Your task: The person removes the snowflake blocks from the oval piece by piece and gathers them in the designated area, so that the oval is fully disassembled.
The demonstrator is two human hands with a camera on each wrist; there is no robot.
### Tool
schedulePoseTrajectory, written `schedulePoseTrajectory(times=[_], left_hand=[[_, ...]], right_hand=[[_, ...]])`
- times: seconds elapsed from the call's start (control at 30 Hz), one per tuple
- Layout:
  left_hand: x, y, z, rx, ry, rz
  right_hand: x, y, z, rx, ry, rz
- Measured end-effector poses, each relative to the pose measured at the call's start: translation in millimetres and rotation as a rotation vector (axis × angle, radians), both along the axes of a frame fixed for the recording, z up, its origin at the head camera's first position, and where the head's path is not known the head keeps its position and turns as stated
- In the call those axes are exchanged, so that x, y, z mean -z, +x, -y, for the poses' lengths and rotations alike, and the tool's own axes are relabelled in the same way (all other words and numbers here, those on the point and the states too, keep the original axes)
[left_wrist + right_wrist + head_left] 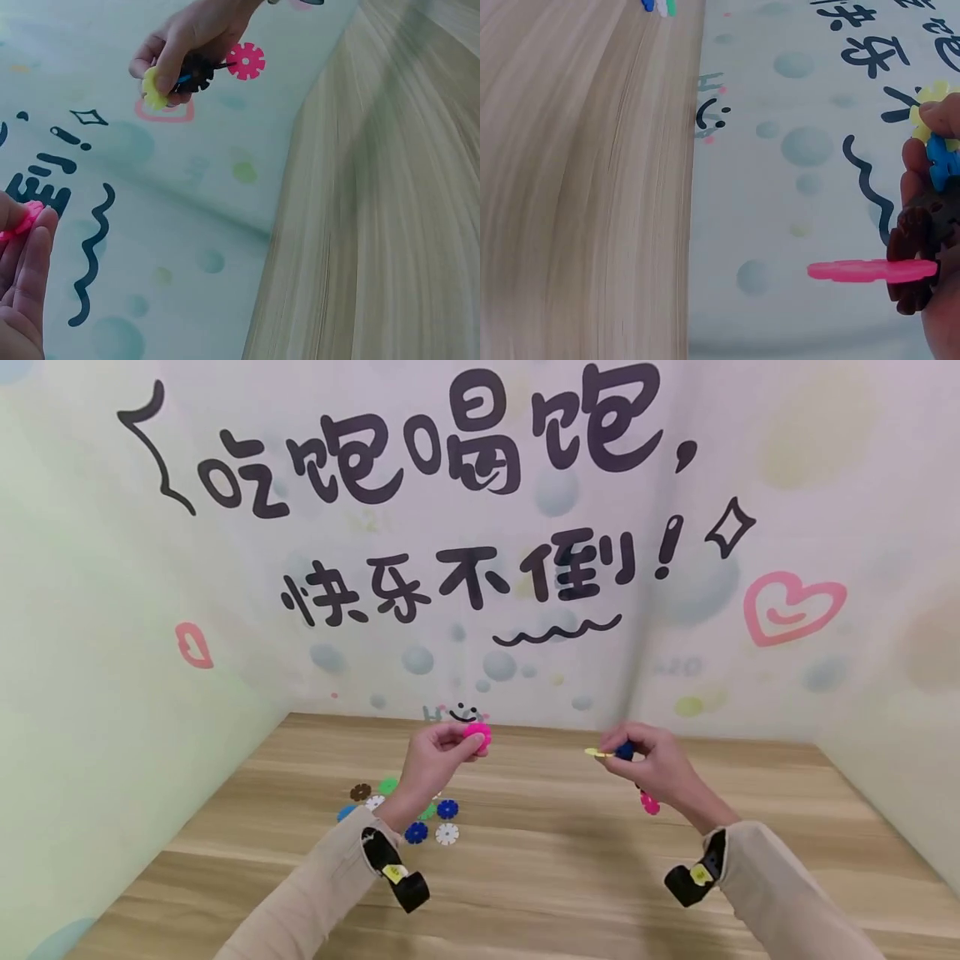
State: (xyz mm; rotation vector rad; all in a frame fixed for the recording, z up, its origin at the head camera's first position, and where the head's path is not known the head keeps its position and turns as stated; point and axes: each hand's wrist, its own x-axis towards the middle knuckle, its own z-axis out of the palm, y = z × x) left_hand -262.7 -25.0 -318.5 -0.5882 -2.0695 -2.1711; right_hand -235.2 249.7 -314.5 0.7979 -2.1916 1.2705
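My left hand (431,768) pinches a pink notched plastic disc (477,739) between thumb and fingers, above the far part of the table. To the right, apart from it, my right hand (660,768) holds a chain of joined interlocking discs. In the right wrist view the chain has a yellow disc (922,116) under the thumb, a blue disc (941,161), dark brown discs (909,232) and a pink disc (847,271) sticking out at the end. In the left wrist view the yellow disc (154,88) points toward the left hand. The palm partly hides the chain's middle.
Loose notched discs lie on the wooden table (525,877) near the left forearm, among them a brown disc (361,792), a dark blue disc (417,832) and a white disc (447,834). A printed cloth wall (480,677) stands behind the table.
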Motion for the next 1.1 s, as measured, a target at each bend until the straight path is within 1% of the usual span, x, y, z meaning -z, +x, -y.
schedulePoseTrajectory(times=[0.03,0.1,0.2,0.33,0.47,0.6,0.77,0.9,1.1], left_hand=[[-0.6,0.4,5.7,0.003,-0.013,-0.005],[-0.8,2.2,13.3,0.031,-0.052,-0.015],[-0.3,2.5,15.7,0.052,-0.079,-0.005],[3.2,0.7,29.8,0.044,-0.118,-0.006],[9.1,-2.8,51.1,0.026,-0.200,-0.008],[17.0,-6.1,73.0,0.022,-0.270,0.015],[27.6,-5.2,103.7,0.034,-0.361,0.022],[39.4,-3.5,129.2,0.049,-0.445,0.021],[58.5,-3.3,163.3,0.036,-0.557,0.077]], right_hand=[[0.1,-0.1,0.6,-0.015,0.012,0.014],[1.4,-0.5,4.5,-0.035,0.011,0.038],[1.3,2.6,7.1,-0.047,-0.014,0.060],[3.8,3.9,8.9,-0.066,-0.032,0.072],[6.6,1.9,6.2,-0.080,-0.041,0.078],[9.0,1.4,5.5,-0.099,-0.045,0.074],[10.4,2.2,8.8,-0.110,-0.034,0.081],[10.3,2.7,10.4,-0.108,-0.018,0.079],[9.5,3.9,12.0,-0.121,-0.016,0.077]])
